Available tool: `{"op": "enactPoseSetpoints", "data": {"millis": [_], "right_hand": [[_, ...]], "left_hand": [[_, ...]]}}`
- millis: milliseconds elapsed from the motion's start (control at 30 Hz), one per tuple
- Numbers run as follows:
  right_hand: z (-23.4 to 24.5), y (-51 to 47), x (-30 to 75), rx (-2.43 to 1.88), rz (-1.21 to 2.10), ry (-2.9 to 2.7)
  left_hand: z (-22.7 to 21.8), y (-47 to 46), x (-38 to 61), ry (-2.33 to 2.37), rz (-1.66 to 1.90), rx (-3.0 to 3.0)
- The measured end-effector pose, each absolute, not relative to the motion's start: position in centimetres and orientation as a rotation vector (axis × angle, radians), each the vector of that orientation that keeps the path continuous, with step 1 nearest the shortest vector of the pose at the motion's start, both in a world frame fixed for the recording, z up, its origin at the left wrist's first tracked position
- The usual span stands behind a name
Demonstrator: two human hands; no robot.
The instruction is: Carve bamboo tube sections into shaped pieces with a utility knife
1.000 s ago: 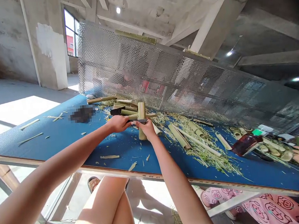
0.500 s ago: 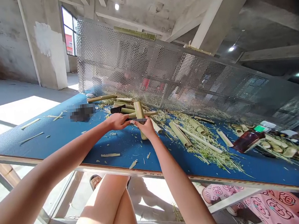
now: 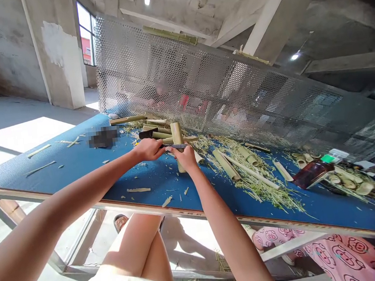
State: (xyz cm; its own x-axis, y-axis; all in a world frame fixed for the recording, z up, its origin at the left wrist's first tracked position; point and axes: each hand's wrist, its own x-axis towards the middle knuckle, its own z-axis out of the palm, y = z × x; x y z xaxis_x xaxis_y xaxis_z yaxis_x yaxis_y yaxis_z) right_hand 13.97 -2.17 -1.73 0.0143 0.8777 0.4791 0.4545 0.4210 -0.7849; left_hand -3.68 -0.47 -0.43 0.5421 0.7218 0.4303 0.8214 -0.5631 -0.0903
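Fingers of the left hand curl shut around a small knife, its blade pressed across an upright bamboo tube at the frame's centre, while the right hand clamps that tube. Green shavings spread over the blue bench, and bamboo rings lie at lower right beside a glossy dark-red container, its contents unseen.

Bamboo tube: yellow-green, pale-cut, upright, mid-section gripped. Knife blade: dark steel, narrow, near-horizontal, against tube at mid-height.
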Motion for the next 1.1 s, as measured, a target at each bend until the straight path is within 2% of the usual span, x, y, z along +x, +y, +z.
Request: {"op": "enactPoseSetpoints", "data": {"millis": [367,733,1100], "right_hand": [[-1.5,-1.82,13.98,-1.202,0.634,-1.489],[-1.83,-1.46,14.21,-0.976,0.822,-1.504],[-1.6,-2.11,14.04,-1.133,0.632,-1.536]], "left_hand": [[-0.4,-0.53,-2.9,-1.359,-0.559,-2.452],[-0.01,-0.72,-3.62,-1.269,-0.487,-2.54],[-0.16,-0.93,-3.11,-1.323,-0.531,-2.489]]}}
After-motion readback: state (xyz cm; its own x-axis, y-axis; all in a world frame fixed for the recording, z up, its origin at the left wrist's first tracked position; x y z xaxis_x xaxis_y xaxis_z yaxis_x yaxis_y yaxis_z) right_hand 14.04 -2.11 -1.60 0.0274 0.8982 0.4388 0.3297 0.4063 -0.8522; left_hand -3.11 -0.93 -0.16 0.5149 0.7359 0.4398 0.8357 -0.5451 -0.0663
